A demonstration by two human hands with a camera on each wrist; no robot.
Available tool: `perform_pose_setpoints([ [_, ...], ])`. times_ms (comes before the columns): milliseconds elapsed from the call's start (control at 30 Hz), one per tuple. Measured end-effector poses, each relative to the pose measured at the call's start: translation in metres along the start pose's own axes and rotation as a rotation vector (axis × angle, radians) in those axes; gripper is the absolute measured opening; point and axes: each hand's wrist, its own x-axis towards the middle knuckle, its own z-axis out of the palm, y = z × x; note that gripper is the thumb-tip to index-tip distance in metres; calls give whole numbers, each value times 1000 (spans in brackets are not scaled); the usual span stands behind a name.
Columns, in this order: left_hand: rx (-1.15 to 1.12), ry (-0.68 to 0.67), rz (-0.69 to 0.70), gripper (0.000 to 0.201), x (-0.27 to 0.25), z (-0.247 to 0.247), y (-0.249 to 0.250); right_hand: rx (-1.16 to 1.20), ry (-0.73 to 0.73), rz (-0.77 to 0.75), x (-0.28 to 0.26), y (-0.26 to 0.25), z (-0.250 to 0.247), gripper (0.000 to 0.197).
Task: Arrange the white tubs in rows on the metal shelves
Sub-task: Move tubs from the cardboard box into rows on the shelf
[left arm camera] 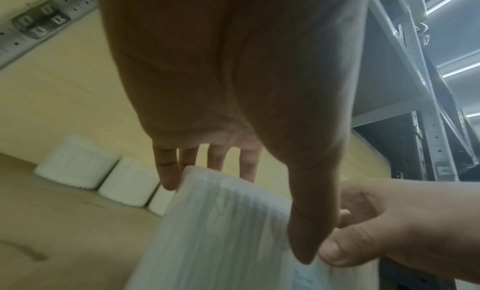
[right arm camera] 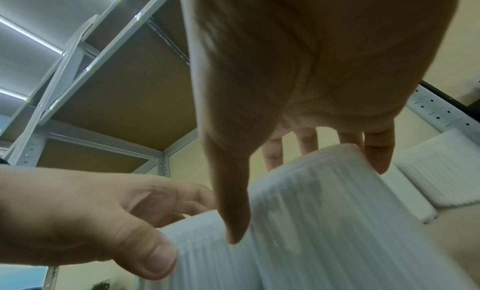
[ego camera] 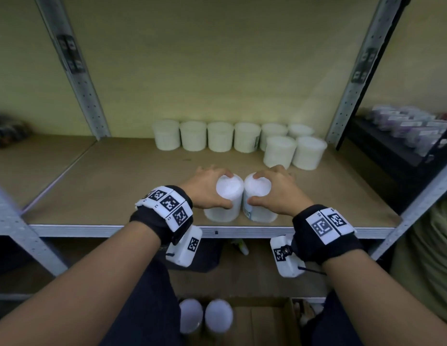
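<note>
Head view: two white tubs at the front edge of the shelf [ego camera: 117, 191], side by side and touching. Left hand [ego camera: 205, 188] wrapped round the left tub [ego camera: 227, 198], thumb in front, fingers behind; right hand [ego camera: 277, 191] clamped the same way on the right tub [ego camera: 259, 198]. Back row [ego camera: 217, 136] of six already lined up, second row [ego camera: 292, 151] started with two on the right. Probably best to slide both back together, keep upright, butt against that pair, no shoving the back row

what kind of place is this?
Likely a stockroom or storage room: bare metal shelving with perforated uprights, identical white tubs lined up at the back, and a cardboard box of more below.
</note>
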Motion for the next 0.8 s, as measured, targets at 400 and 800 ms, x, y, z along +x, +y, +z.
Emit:
perform_pose_setpoints([
  [400,27,167,125,33,-27,-6,12,-32,-41,-73,-20,3,-21,41],
  [800,15,236,91,22,-18,7,8,-50,22,-150,-14,7,-14,39],
])
